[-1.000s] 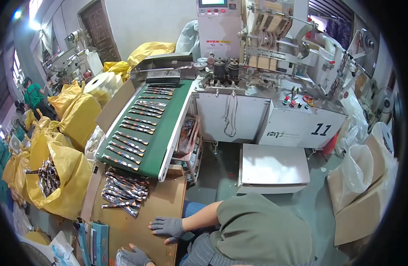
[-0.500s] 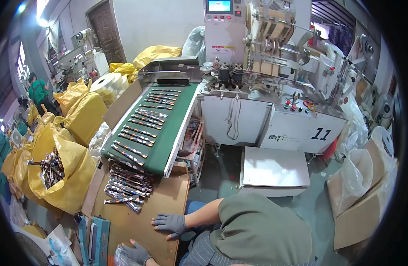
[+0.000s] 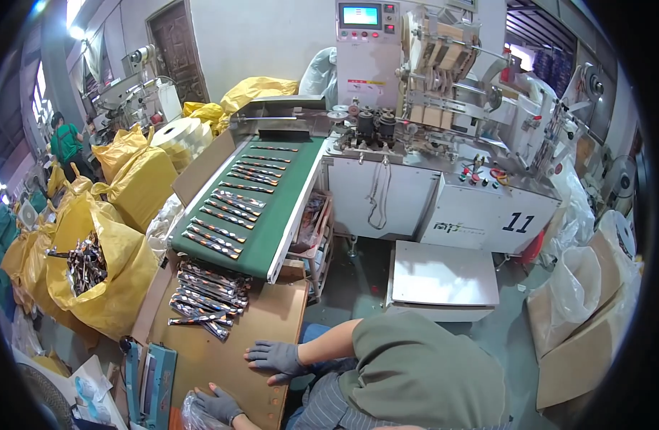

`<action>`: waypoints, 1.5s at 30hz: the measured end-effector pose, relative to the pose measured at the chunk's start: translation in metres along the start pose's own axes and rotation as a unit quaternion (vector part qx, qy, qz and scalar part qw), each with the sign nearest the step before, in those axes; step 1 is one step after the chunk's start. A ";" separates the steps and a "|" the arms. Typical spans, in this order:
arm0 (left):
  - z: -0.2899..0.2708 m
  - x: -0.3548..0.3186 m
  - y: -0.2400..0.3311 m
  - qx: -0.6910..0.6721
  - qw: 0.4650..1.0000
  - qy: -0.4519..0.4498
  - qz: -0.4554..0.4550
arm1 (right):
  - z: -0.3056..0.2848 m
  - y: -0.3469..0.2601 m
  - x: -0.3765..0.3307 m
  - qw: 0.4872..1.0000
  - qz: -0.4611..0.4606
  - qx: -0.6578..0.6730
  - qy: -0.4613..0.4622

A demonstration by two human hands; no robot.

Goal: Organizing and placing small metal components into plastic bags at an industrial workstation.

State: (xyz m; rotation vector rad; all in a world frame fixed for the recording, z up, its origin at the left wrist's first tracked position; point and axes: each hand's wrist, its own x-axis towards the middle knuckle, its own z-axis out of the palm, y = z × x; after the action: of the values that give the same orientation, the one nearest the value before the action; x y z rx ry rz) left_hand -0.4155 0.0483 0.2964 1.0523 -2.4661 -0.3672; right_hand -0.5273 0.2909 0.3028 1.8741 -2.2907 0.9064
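My right hand (image 3: 278,360), in a grey fingerless glove, lies flat with fingers spread on the brown cardboard surface (image 3: 229,308). Lower down, my left hand (image 3: 220,406) wears the same sort of glove. Its thumb and forefinger are apart, and its other fingers are partly hidden against a clear plastic bag (image 3: 198,414). Beyond both hands, a loose pile of slim patterned stick packets (image 3: 208,295) sits below the end of a green conveyor belt (image 3: 261,247). More packets (image 3: 233,208) lie crosswise along the belt.
A blue-green bench sealer (image 3: 157,383) stands left of my left hand. Yellow sacks (image 3: 122,287), one full of packets, line the left. A packing machine (image 3: 379,193) rises behind, with a white step box (image 3: 444,276) before it. Someone in green (image 3: 66,147) stands far left.
The belt's packets have shifted toward me, and the lowest ones have reached the pile. My hands have barely moved; the view has shifted slightly.
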 end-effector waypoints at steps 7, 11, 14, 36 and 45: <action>0.007 0.003 -0.008 0.023 1.000 0.000 0.005 | -0.001 0.000 0.000 1.000 0.009 0.005 -0.003; 0.010 0.002 -0.010 0.023 1.000 0.016 0.011 | -0.001 -0.001 0.000 1.000 0.008 0.007 -0.003; 0.005 0.001 -0.007 0.037 0.999 0.020 0.015 | 0.001 0.000 0.001 1.000 0.004 0.014 0.016; -0.011 -0.008 0.011 0.062 0.998 0.012 0.012 | -0.019 0.005 0.009 0.980 0.046 0.185 0.058; -0.031 -0.010 0.019 0.019 0.998 0.011 -0.059 | -0.240 0.199 0.131 0.881 0.313 -0.020 0.354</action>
State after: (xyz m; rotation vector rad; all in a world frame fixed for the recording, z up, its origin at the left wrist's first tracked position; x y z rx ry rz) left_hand -0.4063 0.0663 0.3279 1.2133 -2.4067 -0.3449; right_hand -0.8197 0.3055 0.4716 0.5503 -2.3420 1.2977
